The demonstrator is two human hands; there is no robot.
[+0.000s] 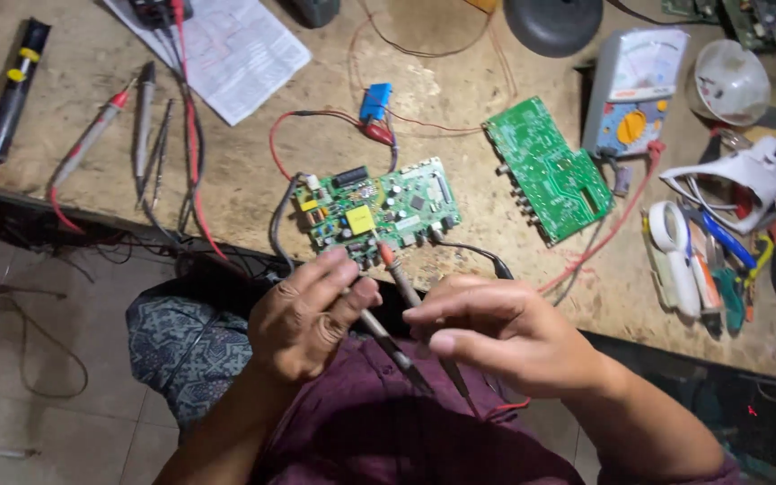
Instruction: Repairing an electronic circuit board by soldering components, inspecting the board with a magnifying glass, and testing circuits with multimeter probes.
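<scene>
Probes, two slim pen-shaped meter leads, lie in the person's fingers above the near edge of the bench. Left hand (312, 314) closes thumb and fingers around the dark-shafted probe (395, 350); right hand (496, 328) pinches the red-collared probe (400, 274) between thumb and forefinger, its tip pointing at the near edge of the small green rectangular circuit board (379, 213). Whether the tip actually touches the board cannot be told. As a judgement, probing is at an early stage: both leads are gripped and aimed, contact unconfirmed. Red and black wires already run to the board. Beyond it lie a second green circuit board (548, 169), bare of leads, a grey analogue multimeter with an orange dial (632, 90), a white printed sheet (226, 45), and spare red-tipped probes (92, 135) on the worn wooden bench (253, 180).
</scene>
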